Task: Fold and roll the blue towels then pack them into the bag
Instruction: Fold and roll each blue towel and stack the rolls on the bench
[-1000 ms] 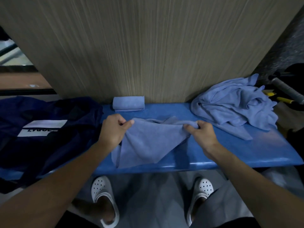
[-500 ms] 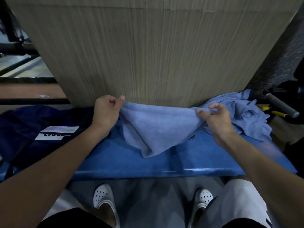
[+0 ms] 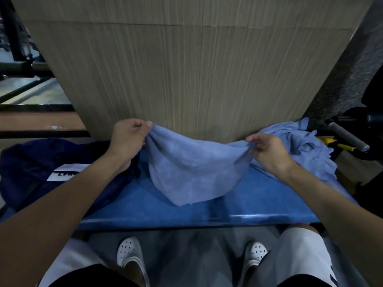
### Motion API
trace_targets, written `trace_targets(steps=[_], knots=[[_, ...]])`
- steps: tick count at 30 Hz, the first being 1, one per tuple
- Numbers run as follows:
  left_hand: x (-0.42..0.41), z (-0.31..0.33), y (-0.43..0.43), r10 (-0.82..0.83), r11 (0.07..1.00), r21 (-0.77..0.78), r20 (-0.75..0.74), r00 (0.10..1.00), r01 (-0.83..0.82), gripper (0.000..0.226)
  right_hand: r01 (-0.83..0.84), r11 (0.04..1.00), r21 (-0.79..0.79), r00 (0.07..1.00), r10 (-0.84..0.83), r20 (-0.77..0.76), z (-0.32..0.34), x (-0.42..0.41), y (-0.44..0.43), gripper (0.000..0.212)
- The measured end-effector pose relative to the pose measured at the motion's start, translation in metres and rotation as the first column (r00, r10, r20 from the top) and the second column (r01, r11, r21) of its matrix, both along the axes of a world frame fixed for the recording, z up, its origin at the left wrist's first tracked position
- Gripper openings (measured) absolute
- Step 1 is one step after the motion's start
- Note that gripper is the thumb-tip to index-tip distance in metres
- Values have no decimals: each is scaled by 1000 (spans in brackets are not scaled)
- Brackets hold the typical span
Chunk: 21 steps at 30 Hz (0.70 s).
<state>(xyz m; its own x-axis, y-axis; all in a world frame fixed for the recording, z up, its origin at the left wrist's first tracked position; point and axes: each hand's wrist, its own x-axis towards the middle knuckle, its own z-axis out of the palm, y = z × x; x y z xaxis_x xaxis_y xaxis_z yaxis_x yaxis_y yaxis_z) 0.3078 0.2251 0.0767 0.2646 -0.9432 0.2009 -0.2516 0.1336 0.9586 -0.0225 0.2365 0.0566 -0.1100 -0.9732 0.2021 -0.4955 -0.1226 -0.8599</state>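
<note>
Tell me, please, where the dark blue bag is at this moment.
In the head view, the dark blue bag lies at the left, over the left end of the blue bench, beside the left hand that pinches the towel.

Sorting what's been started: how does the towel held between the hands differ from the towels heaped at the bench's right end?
The held towel is pinched by the left hand and right hand, hanging spread; the heaped towels lie crumpled. The held towel is mostly raised off the bench; the heaped towels rest on it. Both are light blue.
</note>
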Motion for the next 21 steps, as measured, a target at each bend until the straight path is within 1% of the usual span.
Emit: trace_targets(steps=[2, 4, 6, 7, 8, 9, 11, 12, 15, 16, 17, 19, 20, 21], knots=[[0, 1, 1, -31, 999, 8, -4, 1000, 31, 15, 43, 998, -34, 995, -46, -85, 2, -1, -2, 30], [2, 2, 3, -49, 999, 0, 7, 999, 49, 15, 76, 996, -55, 988, -83, -131, 4, -6, -5, 32], [4, 3, 3, -63, 998, -11, 10, 998, 63, 16, 101, 994, -47, 985, -107, -137, 2, -12, -10, 30], [5, 4, 3, -69, 998, -11, 13, 998, 69, 16, 104, 995, -3, 993, -104, -58, 3, -12, -10, 29], [6, 5, 3, -76, 997, -8, 17, 997, 76, 16, 108, 994, 33, 994, -108, -13, 3, -11, -8, 30], [7, 6, 3, -78, 997, -5, 23, 997, 78, 16, 111, 992, 55, 994, -112, 12, 3, -9, -7, 31], [8, 6, 3, -64, 998, -8, 41, 997, 64, 15, 57, 992, 113, 995, -65, 69, 8, -6, -2, 32], [9, 6, 2, -47, 999, -15, 45, 998, 48, 15, 22, 992, 122, 992, -37, 118, 12, -5, 1, 32], [12, 8, 0, 1, 999, -43, 76, 997, 3, 15, -154, 975, 161, 958, 107, 266, 26, -3, 8, 32], [13, 9, -1, 9, 999, -46, 87, 996, -5, 15, -193, 967, 169, 957, 147, 250, 30, -4, 9, 28], [14, 11, -1, 10, 999, -47, 93, 996, -5, 14, -198, 965, 171, 968, 165, 188, 33, -4, 10, 28], [14, 15, -1, 10, 999, -45, 99, 995, -5, 13, -165, 972, 169, 986, 157, 59, 36, -6, 10, 43], [13, 16, 0, 11, 999, -48, 97, 995, -6, 13, -154, 976, 157, 988, 153, 15, 37, -6, 10, 44], [13, 19, 0, 12, 999, -51, 92, 996, -7, 11, -141, 980, 138, 990, 144, -9, 38, -5, 10, 41]])
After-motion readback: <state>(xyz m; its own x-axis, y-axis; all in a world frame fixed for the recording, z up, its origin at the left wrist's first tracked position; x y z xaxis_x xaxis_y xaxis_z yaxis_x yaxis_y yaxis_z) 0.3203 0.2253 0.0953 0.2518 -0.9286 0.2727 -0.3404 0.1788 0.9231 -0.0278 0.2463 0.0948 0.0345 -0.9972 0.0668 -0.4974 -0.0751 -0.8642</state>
